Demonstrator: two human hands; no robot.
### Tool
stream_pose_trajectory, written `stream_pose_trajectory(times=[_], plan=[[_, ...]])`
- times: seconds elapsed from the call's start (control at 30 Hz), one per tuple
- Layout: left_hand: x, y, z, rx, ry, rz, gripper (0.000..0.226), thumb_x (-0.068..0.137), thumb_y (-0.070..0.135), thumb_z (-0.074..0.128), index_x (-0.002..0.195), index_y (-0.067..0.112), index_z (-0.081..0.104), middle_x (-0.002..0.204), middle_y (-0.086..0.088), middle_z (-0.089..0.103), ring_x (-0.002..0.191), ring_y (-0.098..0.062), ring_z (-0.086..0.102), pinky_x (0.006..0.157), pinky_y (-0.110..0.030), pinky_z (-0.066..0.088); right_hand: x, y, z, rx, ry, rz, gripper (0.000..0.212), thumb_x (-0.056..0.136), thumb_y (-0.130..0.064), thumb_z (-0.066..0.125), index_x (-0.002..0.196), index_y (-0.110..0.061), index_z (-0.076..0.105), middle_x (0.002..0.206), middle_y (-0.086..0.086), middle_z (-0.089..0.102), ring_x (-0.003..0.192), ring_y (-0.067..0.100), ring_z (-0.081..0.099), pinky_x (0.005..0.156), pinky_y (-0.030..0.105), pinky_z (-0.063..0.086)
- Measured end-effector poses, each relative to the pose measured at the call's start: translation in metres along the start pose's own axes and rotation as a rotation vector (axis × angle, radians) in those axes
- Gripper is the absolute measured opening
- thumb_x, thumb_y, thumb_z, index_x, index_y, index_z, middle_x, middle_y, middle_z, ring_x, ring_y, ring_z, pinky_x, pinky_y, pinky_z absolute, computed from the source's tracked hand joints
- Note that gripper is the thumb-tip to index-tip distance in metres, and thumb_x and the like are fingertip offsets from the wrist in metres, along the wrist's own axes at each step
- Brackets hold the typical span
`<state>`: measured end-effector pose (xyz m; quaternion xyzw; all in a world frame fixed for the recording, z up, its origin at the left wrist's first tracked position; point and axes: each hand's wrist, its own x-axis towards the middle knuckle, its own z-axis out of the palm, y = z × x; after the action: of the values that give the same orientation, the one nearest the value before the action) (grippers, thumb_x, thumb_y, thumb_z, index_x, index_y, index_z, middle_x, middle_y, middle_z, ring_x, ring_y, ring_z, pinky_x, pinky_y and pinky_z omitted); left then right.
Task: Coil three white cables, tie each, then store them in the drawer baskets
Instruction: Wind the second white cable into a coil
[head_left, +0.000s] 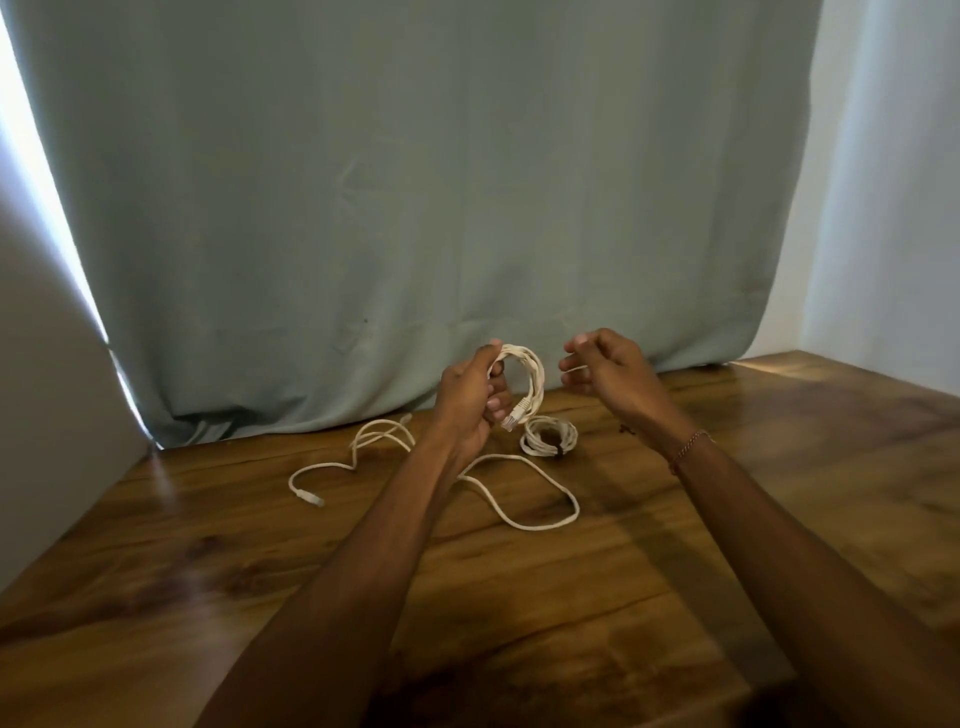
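Left hand (470, 402) raised above the bench (779, 467), fingers and thumb curled round a coiled white cable (532, 374), holding it upright as a ring. Clear plug (513, 417) of that coil hanging at the lower edge, just beside the left fingertips. Right hand (608, 371) lifted beside the coil, apart from it, fingers loosely bent and grasping nothing. Thin chain bracelet (691, 449) on the right wrist.

On the wooden bench, just below and right of the held coil: second coiled cable (549, 437) lying flat, bound with a dark tie (558, 451) at its near edge. To the left and nearer: loose white cable (519, 499) sprawled in open loops, partly hidden under the left forearm, one plug end (310, 498) resting at the far left of it. Small dark object (626, 429) on the bench near the right wrist, too small to identify.

Behind the bench: pale green curtain (415, 208) reaching down to the surface, with a bright strip of light along its left edge. White wall (893, 182) to the right.

No brand, label or writing legible anywhere.
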<state>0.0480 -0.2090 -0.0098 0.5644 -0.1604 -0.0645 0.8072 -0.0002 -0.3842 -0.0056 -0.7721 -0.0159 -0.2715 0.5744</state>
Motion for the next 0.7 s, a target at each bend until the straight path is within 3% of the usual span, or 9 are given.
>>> stream_pose_trajectory(times=[0.07,0.2,0.37,0.53,0.7], plan=[[0.005,-0.012,0.014,0.013,-0.011,-0.019,0.038,0.104,0.03,0.052,0.07,0.016,0.045,0.049,0.003,0.03,0.038,-0.01,0.028,0.04,-0.021,0.024,0.0,0.015,-0.021,-0.005,0.031,0.042,0.028,0.107,-0.031,0.046,0.112,-0.01,0.063,0.102,0.008,0.072,0.093,0.023,0.072,0.085,0.04,0.061],[0.012,-0.035,0.041,0.016,-0.024,-0.056,0.037,0.105,0.032,0.053,0.073,0.014,0.046,0.051,0.001,0.029,0.037,-0.011,0.03,0.039,-0.02,0.028,-0.003,0.038,-0.06,-0.068,0.096,0.075,0.025,0.107,-0.022,0.046,0.109,-0.005,0.065,0.099,0.009,0.071,0.091,0.023,0.069,0.077,0.033,0.06],[0.021,-0.061,0.071,0.004,-0.047,-0.104,0.036,0.105,0.035,0.053,0.077,0.014,0.045,0.052,0.0,0.028,0.036,-0.01,0.032,0.04,-0.019,0.027,0.005,0.082,-0.099,-0.236,0.143,0.126,0.018,0.101,-0.02,0.057,0.09,-0.014,0.07,0.091,0.01,0.073,0.095,0.032,0.071,0.087,0.049,0.059],[0.033,-0.082,0.086,0.019,-0.05,-0.11,0.038,0.104,0.037,0.054,0.076,0.013,0.046,0.05,0.002,0.031,0.04,-0.011,0.033,0.042,-0.021,0.031,0.015,0.132,-0.117,-0.557,0.067,0.178,0.01,0.094,-0.017,0.068,0.099,-0.011,0.074,0.098,0.005,0.073,0.096,0.022,0.066,0.078,0.027,0.044],[0.044,-0.09,0.084,0.014,-0.034,-0.112,0.037,0.105,0.036,0.052,0.078,0.012,0.046,0.049,0.002,0.032,0.041,-0.012,0.033,0.044,-0.024,0.031,0.036,0.168,-0.103,-0.716,0.043,0.223,0.022,0.093,-0.025,0.069,0.108,-0.012,0.077,0.101,0.008,0.074,0.092,0.022,0.065,0.078,0.025,0.044]])
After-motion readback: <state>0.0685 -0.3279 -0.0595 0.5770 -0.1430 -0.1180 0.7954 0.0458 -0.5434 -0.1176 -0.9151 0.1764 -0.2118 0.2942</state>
